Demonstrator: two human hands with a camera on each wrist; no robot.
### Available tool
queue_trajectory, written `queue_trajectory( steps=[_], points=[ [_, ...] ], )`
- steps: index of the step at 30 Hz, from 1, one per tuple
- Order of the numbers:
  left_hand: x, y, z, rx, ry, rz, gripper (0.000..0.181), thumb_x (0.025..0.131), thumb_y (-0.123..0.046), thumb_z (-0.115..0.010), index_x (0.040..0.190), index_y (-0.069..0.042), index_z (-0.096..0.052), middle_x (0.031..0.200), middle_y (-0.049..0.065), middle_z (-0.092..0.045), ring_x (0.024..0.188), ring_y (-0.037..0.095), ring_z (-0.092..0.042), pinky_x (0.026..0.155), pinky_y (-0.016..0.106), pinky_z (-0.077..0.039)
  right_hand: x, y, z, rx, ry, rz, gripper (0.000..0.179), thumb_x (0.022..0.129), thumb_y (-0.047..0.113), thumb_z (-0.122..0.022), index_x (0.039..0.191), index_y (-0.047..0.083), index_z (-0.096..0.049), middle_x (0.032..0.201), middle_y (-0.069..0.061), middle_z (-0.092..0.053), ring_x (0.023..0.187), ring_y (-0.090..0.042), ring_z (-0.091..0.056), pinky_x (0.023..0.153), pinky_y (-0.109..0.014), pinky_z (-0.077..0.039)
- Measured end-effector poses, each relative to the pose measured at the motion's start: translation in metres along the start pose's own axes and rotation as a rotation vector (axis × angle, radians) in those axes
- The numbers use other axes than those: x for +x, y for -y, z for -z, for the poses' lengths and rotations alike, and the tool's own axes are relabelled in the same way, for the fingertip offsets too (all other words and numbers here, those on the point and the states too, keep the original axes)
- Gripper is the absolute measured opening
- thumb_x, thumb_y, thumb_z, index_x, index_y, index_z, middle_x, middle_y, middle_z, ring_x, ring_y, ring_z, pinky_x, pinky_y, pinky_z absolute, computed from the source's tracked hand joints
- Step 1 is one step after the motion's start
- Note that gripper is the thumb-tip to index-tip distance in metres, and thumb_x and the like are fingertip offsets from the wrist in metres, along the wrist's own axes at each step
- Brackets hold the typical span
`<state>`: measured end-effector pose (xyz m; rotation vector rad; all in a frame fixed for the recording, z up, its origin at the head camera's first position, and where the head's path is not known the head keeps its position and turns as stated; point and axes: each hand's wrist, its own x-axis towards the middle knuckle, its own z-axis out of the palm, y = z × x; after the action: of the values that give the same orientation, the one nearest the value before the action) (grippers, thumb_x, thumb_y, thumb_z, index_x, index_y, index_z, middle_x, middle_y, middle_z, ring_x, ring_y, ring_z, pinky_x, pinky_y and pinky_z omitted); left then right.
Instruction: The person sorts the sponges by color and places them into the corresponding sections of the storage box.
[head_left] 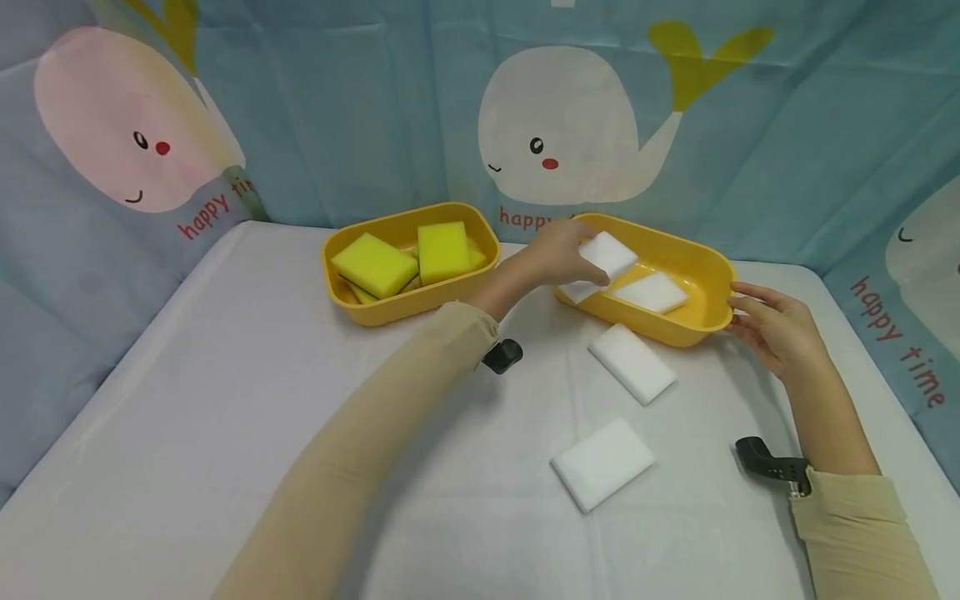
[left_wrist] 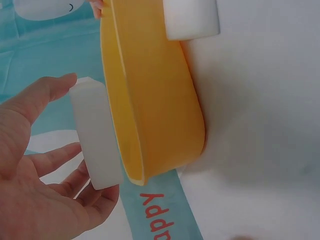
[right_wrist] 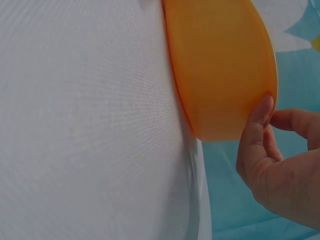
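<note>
My left hand (head_left: 564, 254) holds a white sponge (head_left: 609, 252) between thumb and fingers, at the left end of the right yellow bin (head_left: 708, 279). In the left wrist view that sponge (left_wrist: 95, 132) stands on edge just beside the bin's rim. At the bin's right end, my right hand (head_left: 783, 329) pinches the rim between thumb and fingers, seen closely in the right wrist view. Another white sponge (head_left: 651, 292) lies inside this bin. Two more rest on the table in front of it, a nearer white sponge (head_left: 603, 464) and a farther white sponge (head_left: 633, 363).
To the left stands a second yellow bin (head_left: 390, 312) with several yellow sponges (head_left: 444, 252) in it, partly behind my left wrist. A white cloth (head_left: 225, 417) covers the table. Behind it hangs a blue curtain (head_left: 360, 108) with printed whales.
</note>
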<state>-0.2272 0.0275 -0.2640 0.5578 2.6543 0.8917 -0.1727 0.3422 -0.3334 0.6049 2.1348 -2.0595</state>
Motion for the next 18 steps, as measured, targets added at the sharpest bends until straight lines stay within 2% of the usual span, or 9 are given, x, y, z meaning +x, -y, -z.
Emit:
queue_trajectory(
  steps=[6,14,18],
  points=[
    [0.01,-0.004,0.002,0.035,0.003,0.011,0.074,0.097,-0.031,-0.079,0.158,-0.005,-0.046,0.155,0.008,-0.051,0.131,0.019,-0.05,0.109,0.027,-0.047,0.0,0.001,0.0,0.012,0.015,-0.005,0.018,0.105,0.022,-0.068,0.12,0.026,-0.059,0.114,0.008,-0.048,0.081,-0.006,-0.064,0.073,-0.014,-0.06],
    [0.02,-0.006,0.0,-0.004,-0.008,0.045,0.075,0.098,-0.033,-0.076,0.16,-0.008,-0.043,0.158,0.006,-0.05,0.132,0.018,-0.05,0.113,0.028,-0.046,0.0,0.002,-0.001,-0.004,0.008,-0.011,0.015,0.106,0.023,-0.066,0.118,0.027,-0.06,0.114,0.007,-0.047,0.08,-0.005,-0.064,0.073,-0.013,-0.059],
    [0.027,-0.008,-0.003,0.004,-0.018,0.036,0.073,0.097,-0.034,-0.076,0.158,-0.007,-0.046,0.156,0.006,-0.052,0.131,0.017,-0.05,0.11,0.025,-0.046,-0.001,0.002,0.0,-0.006,-0.001,-0.014,0.015,0.105,0.022,-0.066,0.118,0.027,-0.06,0.114,0.008,-0.047,0.08,-0.005,-0.064,0.073,-0.013,-0.059]
  ],
)
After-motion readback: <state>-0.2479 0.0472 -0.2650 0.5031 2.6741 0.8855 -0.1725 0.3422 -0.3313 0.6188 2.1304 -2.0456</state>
